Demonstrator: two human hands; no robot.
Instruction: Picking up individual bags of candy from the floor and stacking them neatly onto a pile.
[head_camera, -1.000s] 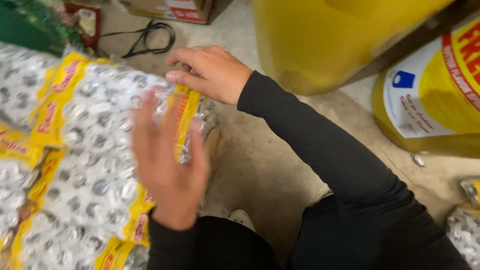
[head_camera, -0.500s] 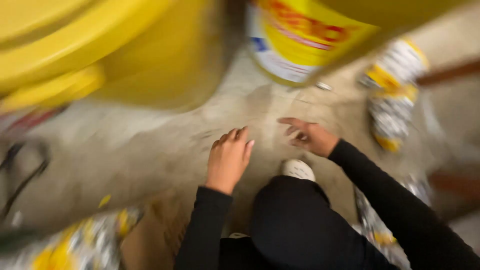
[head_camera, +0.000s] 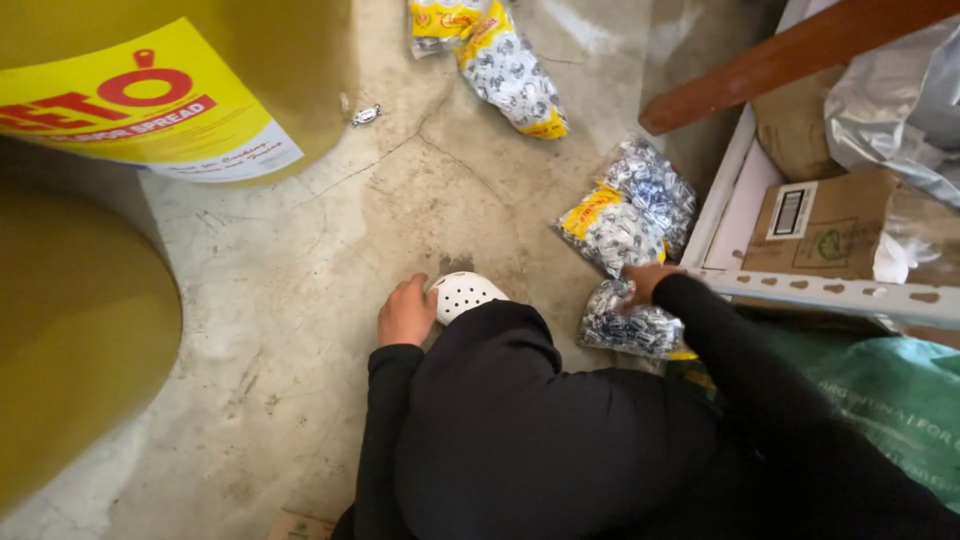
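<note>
- Silver-and-blue wrapped sweets in a clear bag (head_camera: 630, 325) lay on the concrete floor (head_camera: 300, 330) just right of my bent knee, and that was where my right hand (head_camera: 648, 282) had landed.
- My right hand sat on the bag's far, upper edge, fingers curled down onto the plastic; whether they pinched it or only pressed it, I could not tell, since my sleeve covered most of the hand.
- That bag's long axis ran roughly left to right, tucked against the white shelf frame (head_camera: 800, 290).
- A second bag with a yellow label (head_camera: 625, 215) lay just beyond the first, angled from near-left to far-right, its near corner almost at my knuckles.
- My right hand was plainly the nearer one; everything I wanted lay to the right and slightly far of me.
- My left hand (head_camera: 405, 315) rested on the floor, loosely curled, empty, touching the white perforated clog (head_camera: 465, 292) on my foot.
- Farther off, a third bag (head_camera: 510, 75) lay near the top of the view, well apart from both hands, with one loose sweet (head_camera: 365, 115) by the big yellow drum (head_camera: 180, 90).
- Hard to make out: the near end of the held bag, hidden behind my arm and leg, and the shelf's contents beyond a cardboard box (head_camera: 825, 225).
</note>
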